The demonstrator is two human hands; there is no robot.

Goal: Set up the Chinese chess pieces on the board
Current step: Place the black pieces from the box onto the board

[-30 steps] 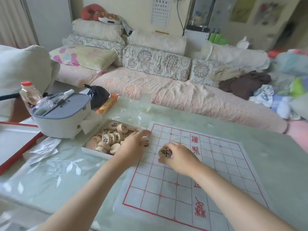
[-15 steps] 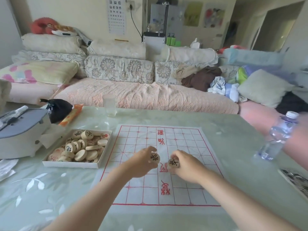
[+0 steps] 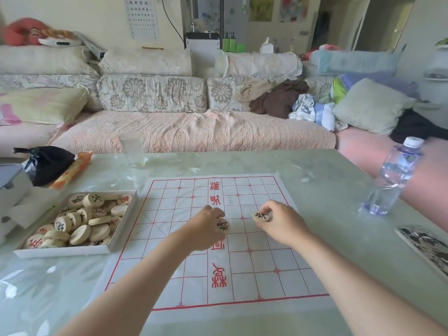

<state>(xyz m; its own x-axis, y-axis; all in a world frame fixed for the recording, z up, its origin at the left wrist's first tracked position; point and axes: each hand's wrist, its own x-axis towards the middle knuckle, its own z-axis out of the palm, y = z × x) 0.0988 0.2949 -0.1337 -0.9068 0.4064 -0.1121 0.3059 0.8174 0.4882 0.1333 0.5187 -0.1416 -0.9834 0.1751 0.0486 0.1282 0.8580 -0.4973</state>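
Left hand (image 3: 206, 229) and right hand (image 3: 278, 224) each pinch one piece (image 3: 223, 226) over mid-board (image 3: 169, 238), whose long axis runs left-right, box (image 3: 114, 241) beside its left edge.

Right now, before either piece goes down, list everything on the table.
board: one, white, red lines, centre.
box: one, white, left of board.
loose pieces: many, pale, in box.
left piece: one, pale, black-marked, over board.
right piece: one, pale, black-marked, over board.
glass: one, clear, beyond board.
water bottle: one, clear, right of board.
bag: one, black, far left.
packet: one, orange, beside bag.
appliance: one, grey, left edge.
flat item: one, patterned, right edge.
left hand: one, pinches left piece.
right hand: one, pinches right piece.
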